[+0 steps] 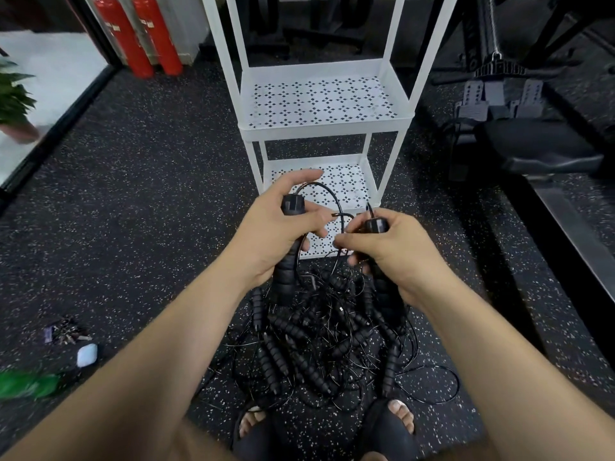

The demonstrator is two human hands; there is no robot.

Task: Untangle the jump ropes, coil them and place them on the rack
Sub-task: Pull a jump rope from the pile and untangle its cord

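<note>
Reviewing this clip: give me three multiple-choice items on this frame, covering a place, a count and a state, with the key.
1. Where does the tangled pile of jump ropes lie, relative to the white rack?
A. on its upper shelf
B. on the floor in front of it
C. behind it

2. How many red fire extinguishers stand at the back left?
A. one
B. two
C. four

3. What is the left hand doing?
A. hanging idle
B. pressing flat on the ground
C. holding a jump-rope grip

Key:
1. B, the pile lies on the floor before the rack.
2. B, two red cylinders stand side by side.
3. C, its fingers curl round the grip.
</note>
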